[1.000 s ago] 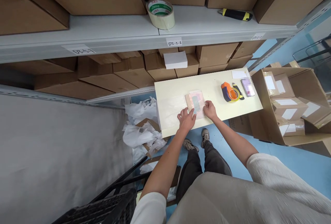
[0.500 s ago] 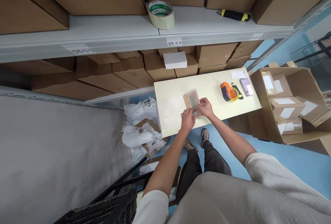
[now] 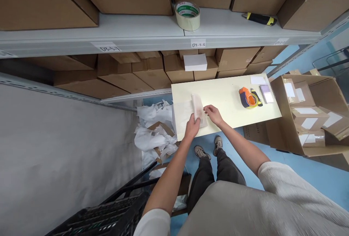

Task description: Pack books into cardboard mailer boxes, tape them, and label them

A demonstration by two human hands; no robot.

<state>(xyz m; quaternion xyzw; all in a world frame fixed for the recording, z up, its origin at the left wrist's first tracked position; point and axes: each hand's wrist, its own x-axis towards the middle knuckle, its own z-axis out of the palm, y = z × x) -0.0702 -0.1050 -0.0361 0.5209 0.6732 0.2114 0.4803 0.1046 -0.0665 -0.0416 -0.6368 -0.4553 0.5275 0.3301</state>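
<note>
A flat packet in whitish, translucent wrapping paper (image 3: 199,109) lies on the pale yellow board (image 3: 223,96), with a pinkish-brown tint showing through. Its left edge stands up in a rolled fold. My left hand (image 3: 192,126) grips the lower left part of the packet, thumb on top. Just off the packet's right edge, my right hand (image 3: 214,114) hovers with bent fingers slightly apart and nothing visible in them. Left of the packet, a thin white sheet (image 3: 182,114) covers part of the board.
An orange and purple tape dispenser (image 3: 247,98) sits beside a yellow-black cutter (image 3: 256,96). On the shelf above are a tape roll (image 3: 188,16) and another cutter (image 3: 260,19). A large carton (image 3: 286,145) of small boxes stands right; crumpled white paper (image 3: 152,141) lies left.
The packet's wrapping has been folded over, covering the brown and green contents seen before. My left hand now grips its left side, and my right hand has come off the right edge.
</note>
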